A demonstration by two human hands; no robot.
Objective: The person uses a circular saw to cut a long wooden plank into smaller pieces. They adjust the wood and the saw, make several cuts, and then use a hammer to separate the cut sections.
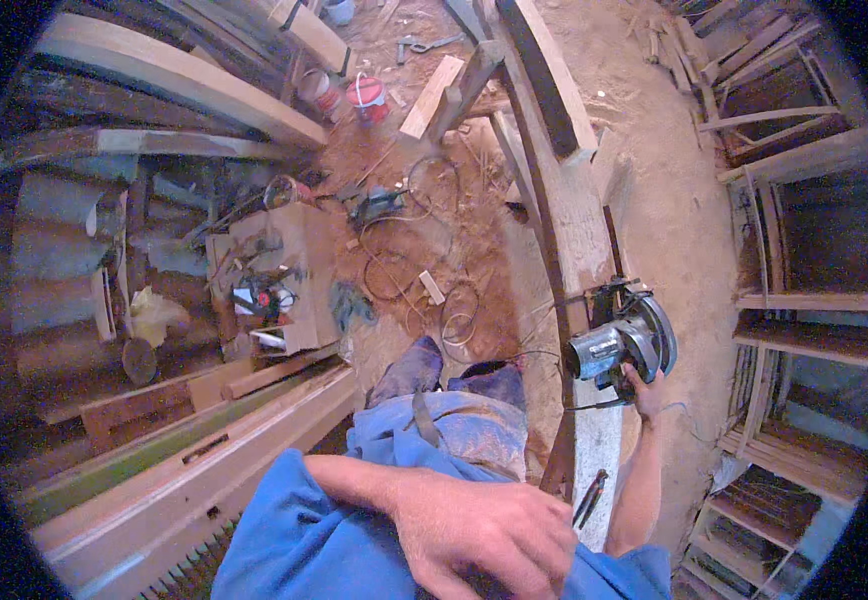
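nearest the camera, toward half past 5, the left hand (489,540) lies across the person's front with its back upward, coming out of a blue sleeve (274,535); its fingers bend down and away, and with the tips hidden i cannot tell whether they hold anything. just past 3 o'clock, the circular saw (626,345) sits on a pale wooden beam (586,235), the right hand (644,392) clamped on its near side, thumb and fingers closed around it. whether the blade is turning cannot be told.

that one-handed hold looks like the main weakness: if the blade bound in the wood, the saw could kick or twist off the narrow beam, since no second hand steadies it. at 5 o'clock a slim dark tool (590,498) lies loose on the beam's whitish near end, beside the left hand; vibration could shake it off, or the saw's base could ride up on it if drawn back.

farther out, toward 10 o'clock, a thin cable (365,265) loops over the dusty floor (484,300); a foot snagged there could upset the stance. a red bucket (366,95) past 11, slotted timber (284,430) at 8 and shelving (804,301) at 3 stand well apart from the saw.
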